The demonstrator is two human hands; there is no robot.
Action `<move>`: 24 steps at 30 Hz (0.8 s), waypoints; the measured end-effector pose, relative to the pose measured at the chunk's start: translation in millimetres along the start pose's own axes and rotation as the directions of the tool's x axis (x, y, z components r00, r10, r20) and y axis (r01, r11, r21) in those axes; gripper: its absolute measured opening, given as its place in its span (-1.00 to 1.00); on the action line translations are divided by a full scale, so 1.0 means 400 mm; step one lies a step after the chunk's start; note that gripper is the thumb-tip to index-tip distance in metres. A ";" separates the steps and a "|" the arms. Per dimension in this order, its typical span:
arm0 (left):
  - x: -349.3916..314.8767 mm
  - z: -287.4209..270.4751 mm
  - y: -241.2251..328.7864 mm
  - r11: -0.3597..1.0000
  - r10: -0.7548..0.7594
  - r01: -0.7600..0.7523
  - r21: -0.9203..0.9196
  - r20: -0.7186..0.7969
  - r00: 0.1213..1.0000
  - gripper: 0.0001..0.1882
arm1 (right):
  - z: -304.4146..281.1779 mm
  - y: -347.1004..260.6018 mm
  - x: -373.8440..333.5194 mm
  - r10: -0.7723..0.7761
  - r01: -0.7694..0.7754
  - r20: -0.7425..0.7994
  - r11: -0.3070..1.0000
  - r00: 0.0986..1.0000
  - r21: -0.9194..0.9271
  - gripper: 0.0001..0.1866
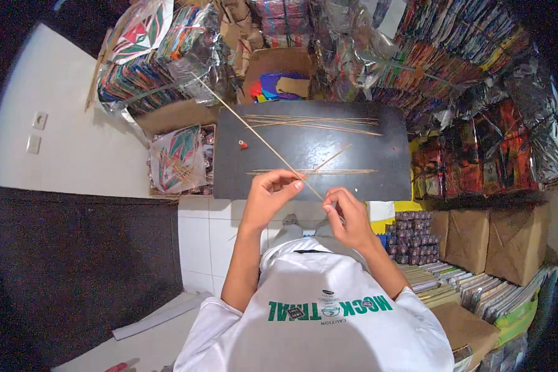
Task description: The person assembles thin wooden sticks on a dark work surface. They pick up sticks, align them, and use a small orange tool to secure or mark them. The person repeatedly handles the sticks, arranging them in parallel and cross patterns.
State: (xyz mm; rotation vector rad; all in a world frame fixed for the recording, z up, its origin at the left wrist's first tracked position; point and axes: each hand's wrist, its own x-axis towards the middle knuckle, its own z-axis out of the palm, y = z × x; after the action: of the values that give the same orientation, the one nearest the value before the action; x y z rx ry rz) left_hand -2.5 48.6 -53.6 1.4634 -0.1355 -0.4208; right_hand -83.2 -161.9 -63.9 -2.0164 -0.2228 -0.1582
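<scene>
Head view: your left hand (274,189) is closed in a pinch on a long stick (248,127), at its crossing with a shorter stick (332,159). From there the long one runs out to between 10 and 11 o'clock, the shorter toward 2. At about 4 o'clock your right hand (348,214) has thumb and fingertips drawn nearly together by the long stick's near end; you cannot tell whether they clasp it. Just beyond, loose sticks (347,171) lie 9-to-3 across the black table (353,155). An orange-red spool (243,144) sits at 11, a looser bunch of sticks (316,123) at 1. At 6, your white shirt (328,338) carries large green capitals, upside down, with smaller print around them.
</scene>
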 end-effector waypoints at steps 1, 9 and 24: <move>-0.005 0.002 0.005 1.000 -0.003 0.002 -0.002 -0.009 1.000 -0.85 | -0.001 -0.006 -0.001 0.021 -0.021 0.013 1.000 1.000 0.003 -0.89; -0.031 0.018 0.013 0.997 -0.019 0.006 -0.082 -0.163 0.986 -0.89 | -0.020 -0.054 -0.011 0.085 -0.084 -0.042 0.996 0.996 0.029 -0.91; -0.038 0.041 0.007 0.979 -0.084 0.040 -0.198 -0.216 0.973 -0.83 | 0.003 -0.128 0.015 0.056 -0.058 -0.102 0.998 0.993 -0.018 -0.92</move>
State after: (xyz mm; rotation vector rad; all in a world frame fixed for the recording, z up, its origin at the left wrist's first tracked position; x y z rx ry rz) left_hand -21.6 38.9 -46.4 1.3154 0.1294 -0.3079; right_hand -89.1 -138.2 -18.7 -2.0272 -0.0994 -0.2277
